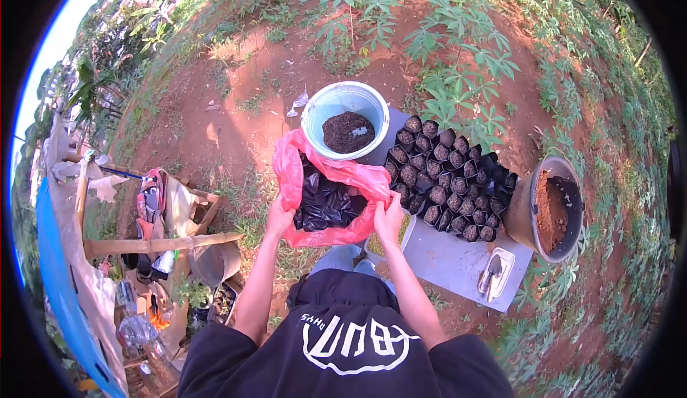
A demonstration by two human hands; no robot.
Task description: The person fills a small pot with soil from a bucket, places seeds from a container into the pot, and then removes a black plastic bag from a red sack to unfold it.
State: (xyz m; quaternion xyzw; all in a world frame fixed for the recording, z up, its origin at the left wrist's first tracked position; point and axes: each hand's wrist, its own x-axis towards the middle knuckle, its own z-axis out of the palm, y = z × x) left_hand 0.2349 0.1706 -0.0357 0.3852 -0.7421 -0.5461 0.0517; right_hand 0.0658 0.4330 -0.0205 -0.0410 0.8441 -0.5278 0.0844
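Observation:
Between my two hands hangs a red plastic bag (289,172), its mouth spread wide. Inside it lie crumpled black plastic bags (325,201). My left hand (280,217) is closed on the bag's left rim, and my right hand (388,218) grips the right rim. Just beyond the red bag stands a pale blue bucket (312,115) with dark soil (343,132) at its bottom. To the right, many black seedling bags (447,180) filled with soil are packed together, upright, on a grey board (447,255).
A dark bucket (526,208) of reddish soil (551,215) stands right of the seedling bags. A small trowel (494,269) rests in a white tray (505,260) on the board. At left is a bamboo frame (161,245) with cloth and containers. Leafy plants (458,47) grow ahead.

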